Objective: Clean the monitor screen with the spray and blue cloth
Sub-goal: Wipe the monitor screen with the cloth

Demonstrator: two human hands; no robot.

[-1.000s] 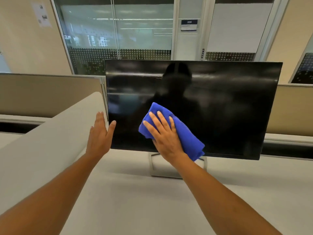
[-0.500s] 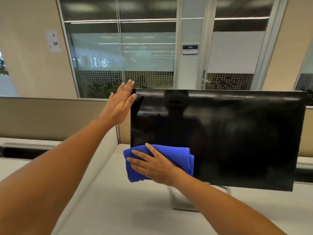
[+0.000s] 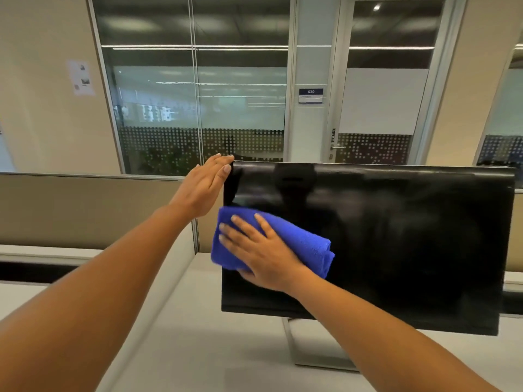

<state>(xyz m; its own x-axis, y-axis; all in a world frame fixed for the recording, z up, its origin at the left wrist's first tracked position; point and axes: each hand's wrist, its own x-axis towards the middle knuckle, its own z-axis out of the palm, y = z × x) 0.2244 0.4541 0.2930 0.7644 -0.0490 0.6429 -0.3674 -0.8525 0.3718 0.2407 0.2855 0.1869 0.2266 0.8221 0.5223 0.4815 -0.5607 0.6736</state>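
- Right hand [image 3: 263, 251] fingers [image 3: 243, 226]: spread flat, pressed onto the folded blue cloth [image 3: 300, 241]; palm pins the cloth against the screen, no curl around it.
- Left hand [image 3: 203, 185] fingers [image 3: 223, 162]: extended, held together, hand open; fingertips at the upper left corner of the monitor [image 3: 396, 244], thumb tip touching the left bezel. Nothing gripped.
- Blue cloth: folded into a thick pad, on the left part of the screen, about mid-height; its left end overhangs the monitor's left edge, right end bunched in a roll.
- Monitor: black, off, upright on a silver stand [image 3: 317, 349] set toward the back of the pale grey desk [image 3: 198, 335]. Screen shows a dim reflection of the person and ceiling lights.
- Behind the desk's rear edge: beige partition [image 3: 85, 210]; a second divider runs along the desk's left edge.
- Background: glass wall [image 3: 198, 108] with dotted frosting, glass door [image 3: 382, 94], room sign [image 3: 310, 95] reading 030, paper notice [image 3: 81, 77] on the left wall.
- Spray bottle: not in view.
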